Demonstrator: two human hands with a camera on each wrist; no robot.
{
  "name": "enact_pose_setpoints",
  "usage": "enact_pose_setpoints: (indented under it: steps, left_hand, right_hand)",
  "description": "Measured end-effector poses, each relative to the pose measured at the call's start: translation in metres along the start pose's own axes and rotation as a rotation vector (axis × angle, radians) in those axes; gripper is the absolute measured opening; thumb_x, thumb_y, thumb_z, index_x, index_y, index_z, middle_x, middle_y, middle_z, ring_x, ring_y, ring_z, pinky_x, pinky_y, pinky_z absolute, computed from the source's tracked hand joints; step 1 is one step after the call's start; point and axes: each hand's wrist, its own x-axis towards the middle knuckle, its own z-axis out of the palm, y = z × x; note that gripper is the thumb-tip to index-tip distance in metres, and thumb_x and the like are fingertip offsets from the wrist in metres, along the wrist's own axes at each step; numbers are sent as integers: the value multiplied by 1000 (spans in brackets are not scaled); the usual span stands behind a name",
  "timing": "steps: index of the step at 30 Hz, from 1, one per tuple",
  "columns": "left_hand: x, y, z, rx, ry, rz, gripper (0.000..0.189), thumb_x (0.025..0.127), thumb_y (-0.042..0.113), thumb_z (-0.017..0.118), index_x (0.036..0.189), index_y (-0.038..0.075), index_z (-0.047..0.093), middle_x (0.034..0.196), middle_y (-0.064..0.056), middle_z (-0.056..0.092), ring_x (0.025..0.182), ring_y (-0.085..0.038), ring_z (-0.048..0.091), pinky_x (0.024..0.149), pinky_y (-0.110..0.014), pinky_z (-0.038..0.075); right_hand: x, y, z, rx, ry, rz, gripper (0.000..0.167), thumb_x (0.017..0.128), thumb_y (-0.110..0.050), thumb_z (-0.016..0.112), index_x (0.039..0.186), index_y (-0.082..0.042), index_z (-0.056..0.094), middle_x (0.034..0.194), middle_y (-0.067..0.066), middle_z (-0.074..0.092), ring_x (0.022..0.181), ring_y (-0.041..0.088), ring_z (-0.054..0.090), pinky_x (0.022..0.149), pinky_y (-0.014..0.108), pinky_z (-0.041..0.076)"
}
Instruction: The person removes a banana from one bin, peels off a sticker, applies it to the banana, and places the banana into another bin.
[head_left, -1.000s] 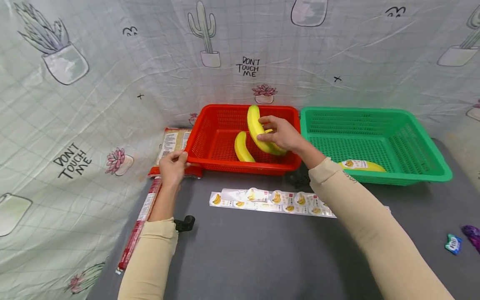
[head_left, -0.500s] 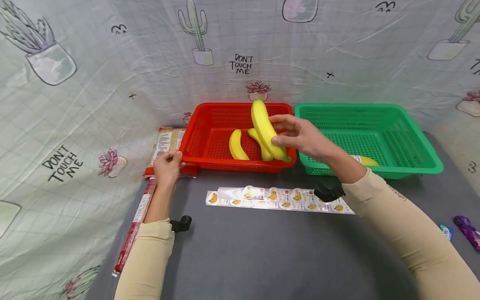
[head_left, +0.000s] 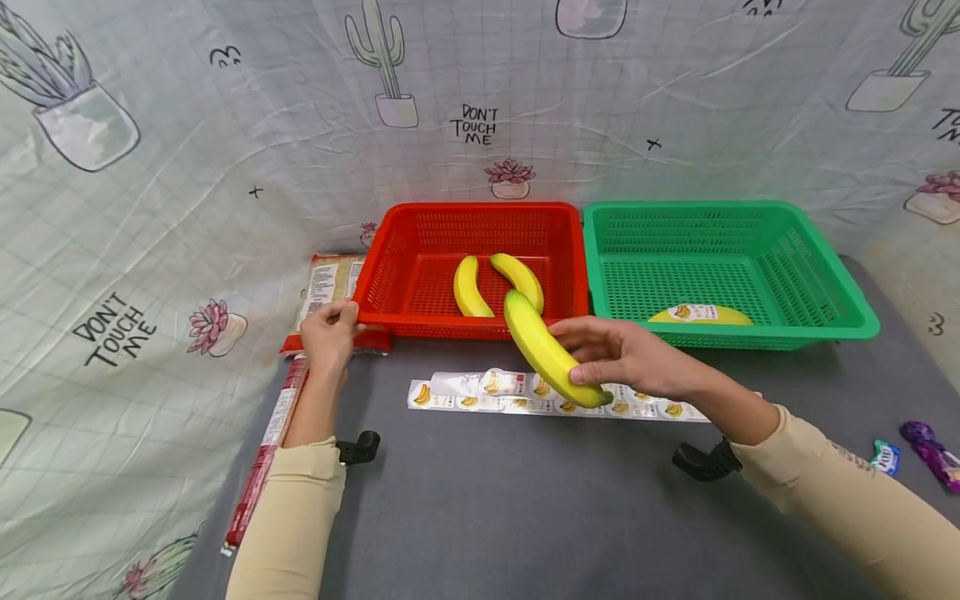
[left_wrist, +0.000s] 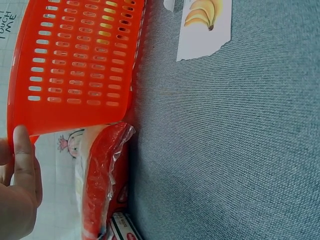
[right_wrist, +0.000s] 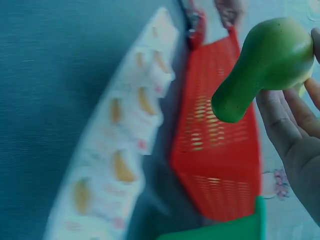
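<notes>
My right hand (head_left: 633, 357) grips a yellow banana (head_left: 542, 343) by its sides, over a strip of banana stickers (head_left: 459, 398) on the grey table. Its green stem end (right_wrist: 235, 100) points toward the camera in the right wrist view. With fingers and thumb, my left hand (head_left: 327, 340) pinches the front left corner of a red basket (head_left: 420, 325). Two more bananas lie inside that basket, one on the left (head_left: 468, 287) and a curved one (head_left: 521, 277) beside it. In the green basket (head_left: 843, 327), a banana (head_left: 727, 316) with a sticker lies along the front wall.
A red and clear food packet (head_left: 330, 283) sits behind my left hand. Along the table's left side runs a long red package (head_left: 262, 467). Small blue-green (head_left: 886, 457) and purple wrapped pieces (head_left: 930, 454) lie at the right. A printed curtain (head_left: 525, 83) hangs behind the baskets.
My right hand has lifted the banana out of the red basket and brought it toward me, over the sticker strip. The left hand keeps its hold on the basket corner.
</notes>
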Motion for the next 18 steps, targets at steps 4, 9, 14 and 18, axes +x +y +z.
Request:
enact_pose_setpoints:
  steps: [4, 9, 14, 18]
  left_hand:
    - [0, 0, 0, -18, -3, -4, 30, 101, 16, 64, 122, -4, 68, 94, 1, 59, 58, 0, 61, 65, -15, 56]
    - [0, 0, 0, -31, -11, 6, 30, 101, 16, 64, 121, -5, 68, 95, 3, 60, 58, -1, 63, 65, -16, 56]
    - [0, 0, 0, -33, -14, 10, 30, 101, 16, 64, 122, -6, 67, 95, 4, 60, 58, 1, 61, 66, -16, 56]
    - [0, 0, 0, -44, -6, 5, 29, 101, 16, 64, 120, -5, 68, 93, 5, 61, 57, 1, 61, 66, -16, 56]
  right_hand:
    - [-12, 16, 9, -24, -64, 42, 57, 95, -22, 73, 147, -16, 50, 139, 14, 60, 122, 31, 60, 91, 36, 58]
    - [-26, 37, 18, -11, -167, 67, 55, 94, -20, 73, 145, -12, 53, 143, 17, 55, 121, 31, 60, 95, 31, 55]
    - [-35, 53, 23, 43, -311, 116, 53, 94, -18, 73, 143, -9, 55, 138, 16, 58, 115, 23, 63, 95, 25, 53]
    - [-35, 60, 25, 67, -376, 143, 51, 94, -16, 73, 141, -6, 57, 133, 16, 61, 108, 22, 63, 93, 25, 54]
